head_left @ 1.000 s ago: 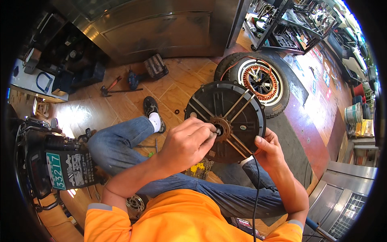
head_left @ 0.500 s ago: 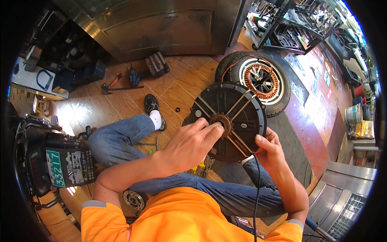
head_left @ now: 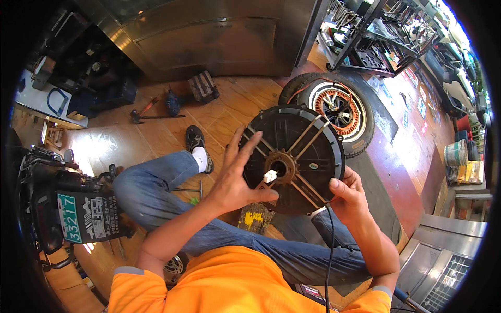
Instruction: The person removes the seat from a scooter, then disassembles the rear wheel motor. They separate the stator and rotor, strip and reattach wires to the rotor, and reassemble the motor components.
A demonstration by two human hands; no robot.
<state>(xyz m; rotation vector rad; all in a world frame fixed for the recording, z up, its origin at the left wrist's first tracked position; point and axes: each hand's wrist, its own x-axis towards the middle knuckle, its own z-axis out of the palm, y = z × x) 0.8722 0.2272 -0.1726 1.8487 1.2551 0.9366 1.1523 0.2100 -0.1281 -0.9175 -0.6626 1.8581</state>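
A round black hub-motor cover (head_left: 313,143) with pale metal ribs is tilted up in front of me. My right hand (head_left: 348,195) grips its lower right edge, thumb on the face. A white plug connector (head_left: 270,176) sticks out of the hole in the brown central hub (head_left: 288,163). My left hand (head_left: 235,177) is open at the cover's left side, fingers and thumb spread beside the connector; whether it touches the cover I cannot tell. From below the cover a black cable (head_left: 332,250) runs down past my right forearm.
Behind the cover lies a wheel (head_left: 360,138) with an exposed copper-wound stator (head_left: 355,112). A hammer (head_left: 136,115), a blue power drill (head_left: 172,101) and a dark block (head_left: 203,87) are on the tiled floor. A yellow-marked block (head_left: 254,219) sits between my legs. A tool rack (head_left: 360,39) stands far right.
My left hand has drawn back from the hub to the left and its fingers have spread. The white connector now shows in the hub hole. My right hand keeps its grip.
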